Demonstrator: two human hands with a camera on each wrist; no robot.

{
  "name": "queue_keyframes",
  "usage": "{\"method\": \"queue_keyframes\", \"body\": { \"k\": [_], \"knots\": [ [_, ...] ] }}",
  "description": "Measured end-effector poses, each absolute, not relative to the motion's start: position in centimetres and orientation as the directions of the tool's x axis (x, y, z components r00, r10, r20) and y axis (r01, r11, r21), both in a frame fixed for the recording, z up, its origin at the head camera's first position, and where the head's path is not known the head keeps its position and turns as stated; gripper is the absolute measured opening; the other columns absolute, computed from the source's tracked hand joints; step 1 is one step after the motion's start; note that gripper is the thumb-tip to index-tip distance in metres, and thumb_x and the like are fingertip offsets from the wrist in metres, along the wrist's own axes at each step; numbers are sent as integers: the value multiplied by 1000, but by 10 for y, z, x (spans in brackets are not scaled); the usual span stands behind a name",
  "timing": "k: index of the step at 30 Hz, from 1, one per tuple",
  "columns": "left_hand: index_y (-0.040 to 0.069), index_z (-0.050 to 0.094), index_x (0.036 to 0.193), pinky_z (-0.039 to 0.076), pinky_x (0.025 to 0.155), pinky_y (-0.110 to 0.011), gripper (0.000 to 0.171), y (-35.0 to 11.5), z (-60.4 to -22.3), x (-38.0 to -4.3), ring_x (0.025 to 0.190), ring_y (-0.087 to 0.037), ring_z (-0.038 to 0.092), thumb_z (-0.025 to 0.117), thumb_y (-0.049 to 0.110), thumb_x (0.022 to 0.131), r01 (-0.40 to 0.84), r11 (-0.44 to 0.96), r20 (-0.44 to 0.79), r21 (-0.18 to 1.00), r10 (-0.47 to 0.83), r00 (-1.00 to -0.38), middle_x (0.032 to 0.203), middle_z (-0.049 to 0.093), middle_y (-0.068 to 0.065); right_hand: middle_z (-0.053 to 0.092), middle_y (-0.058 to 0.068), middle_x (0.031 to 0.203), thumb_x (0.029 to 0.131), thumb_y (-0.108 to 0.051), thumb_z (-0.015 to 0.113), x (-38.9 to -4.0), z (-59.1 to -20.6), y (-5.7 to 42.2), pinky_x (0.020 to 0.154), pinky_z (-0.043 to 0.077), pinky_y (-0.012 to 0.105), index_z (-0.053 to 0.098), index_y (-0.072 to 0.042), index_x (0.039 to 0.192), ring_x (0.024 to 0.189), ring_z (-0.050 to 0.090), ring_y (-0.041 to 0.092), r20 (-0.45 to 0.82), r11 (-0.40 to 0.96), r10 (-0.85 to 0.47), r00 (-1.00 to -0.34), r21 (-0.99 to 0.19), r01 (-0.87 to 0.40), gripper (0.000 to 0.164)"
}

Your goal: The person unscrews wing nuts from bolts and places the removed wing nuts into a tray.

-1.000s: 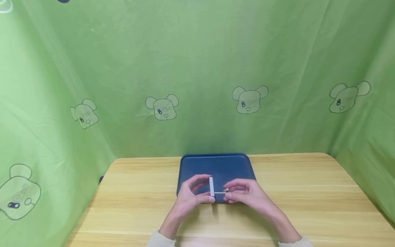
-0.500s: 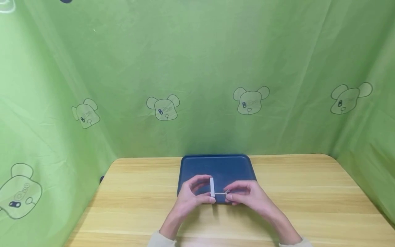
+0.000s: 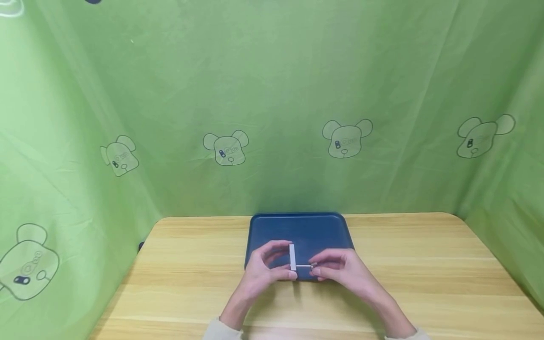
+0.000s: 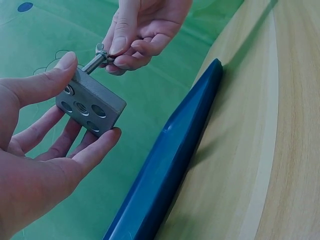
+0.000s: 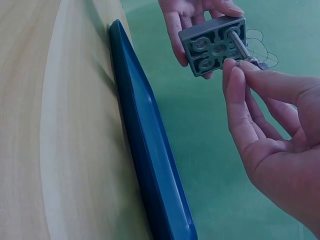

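Note:
My left hand [image 3: 260,265] grips a grey block [image 4: 112,98] between thumb and fingers, upright above the front of a blue tray [image 3: 297,229]. Several round holes pierce the block; ribs show on its other face in the right wrist view. From one corner a threaded bolt [image 4: 93,64] sticks out sideways toward my right hand [image 3: 346,270]. At the bolt's outer end, the right thumb and fingertips pinch a small metal wing nut [image 4: 100,47], partly hidden by them. A length of bare thread shows between block and nut.
The tray lies flat on a light wooden table [image 3: 425,264], close to its back edge. A green curtain [image 3: 280,94] printed with bear heads surrounds the table at the back and both sides.
The right fingers have shifted slightly at the bolt's end, and the wing nut has turned between them. The left hand and block stay nearly where they were.

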State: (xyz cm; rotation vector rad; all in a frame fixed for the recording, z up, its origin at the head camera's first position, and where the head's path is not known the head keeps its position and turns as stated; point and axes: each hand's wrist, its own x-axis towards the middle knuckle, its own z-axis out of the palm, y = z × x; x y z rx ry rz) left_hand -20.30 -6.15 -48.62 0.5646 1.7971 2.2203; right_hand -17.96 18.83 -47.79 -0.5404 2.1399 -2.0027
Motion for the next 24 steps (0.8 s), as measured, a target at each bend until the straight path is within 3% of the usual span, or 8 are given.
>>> {"method": "queue_keyframes", "body": {
  "k": [5, 14, 19, 24],
  "knots": [
    [-3, 61, 134, 57, 103, -41, 68, -62, -486, -203, 132, -36, 55, 83, -15, 71, 60, -225, 150, 972, 407, -901, 139, 61, -16, 63, 41, 113, 90, 2, 74, -180, -479, 187, 81, 67, 38, 67, 17, 113, 91, 76, 20, 161, 40, -364, -917, -981, -188, 28],
    [-2, 62, 133, 58, 103, -41, 67, -62, -487, -203, 131, -36, 56, 83, -15, 71, 60, -230, 151, 971, 403, -903, 138, 61, -16, 65, 37, 116, 88, -3, 78, -178, -476, 186, 85, 66, 35, 68, 14, 114, 94, 75, 20, 135, 86, -344, -929, -981, -175, 32],
    [-1, 62, 133, 58, 103, -41, 66, -63, -486, -204, 131, -36, 56, 83, -15, 71, 63, -229, 152, 971, 395, -906, 138, 61, -16, 72, 26, 109, 97, -8, 70, -178, -474, 185, 87, 65, 39, 67, 15, 115, 96, 75, 27, 141, 57, -366, -920, -983, -173, 30],
    [-3, 61, 133, 58, 103, -41, 67, -63, -486, -204, 131, -36, 56, 83, -15, 71, 65, -229, 154, 971, 398, -905, 138, 61, -16, 72, 27, 104, 101, -6, 63, -179, -474, 185, 87, 65, 42, 66, 17, 116, 95, 75, 30, 174, 19, -390, -904, -980, -197, 27]
  ]
}}
